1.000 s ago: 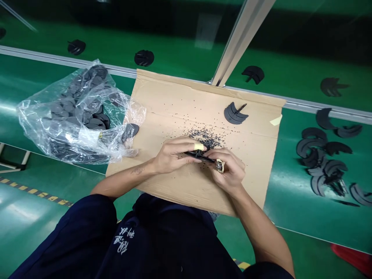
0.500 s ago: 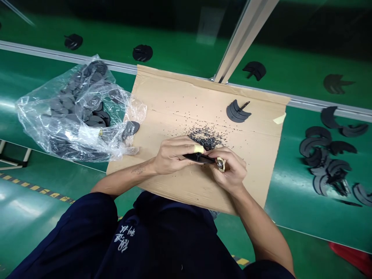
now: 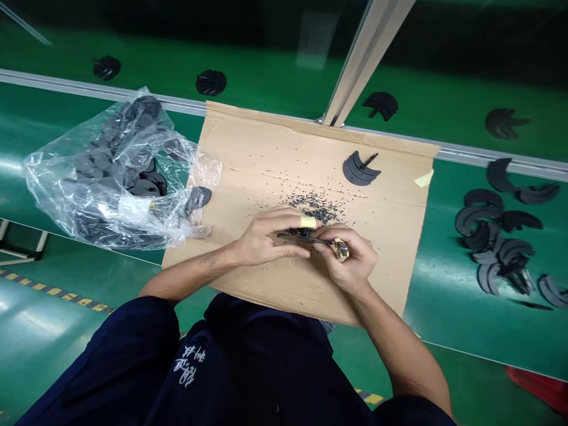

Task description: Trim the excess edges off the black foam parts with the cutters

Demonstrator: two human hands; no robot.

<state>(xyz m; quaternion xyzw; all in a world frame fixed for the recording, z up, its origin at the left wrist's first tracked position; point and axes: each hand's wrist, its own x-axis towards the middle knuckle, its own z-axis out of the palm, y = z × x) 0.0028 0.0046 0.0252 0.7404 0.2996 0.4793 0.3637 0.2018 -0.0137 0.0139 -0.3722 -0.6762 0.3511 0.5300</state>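
Note:
Above a cardboard sheet point(image 3: 248, 142), my left hand point(image 3: 268, 236) grips a thin black plastic part point(image 3: 293, 237), turned nearly edge-on. Pale yellow tape wraps one of its fingers. My right hand point(image 3: 352, 257) is closed round a small hand tool point(image 3: 341, 249) with a metal end and pale wrapping; its kind is not clear. The tool's far end is hidden by the fingers at the part's right edge. Just beyond both hands lies a scatter of tiny black bits point(image 3: 317, 207). A black curved part with a stem point(image 3: 361, 168) rests on the cardboard, farther off.
On the left, a clear plastic bag point(image 3: 66, 171) holds many black discs, one lying at its mouth. Several curved black parts point(image 3: 497, 236) are heaped on the green table point(image 3: 444, 284) at right. More black parts stand behind the metal rail point(image 3: 186, 105), near an upright post point(image 3: 364, 59).
The black part has tilted from showing its face to nearly edge-on. My left thumb has straightened below it, and the tool in my right hand has turned slightly.

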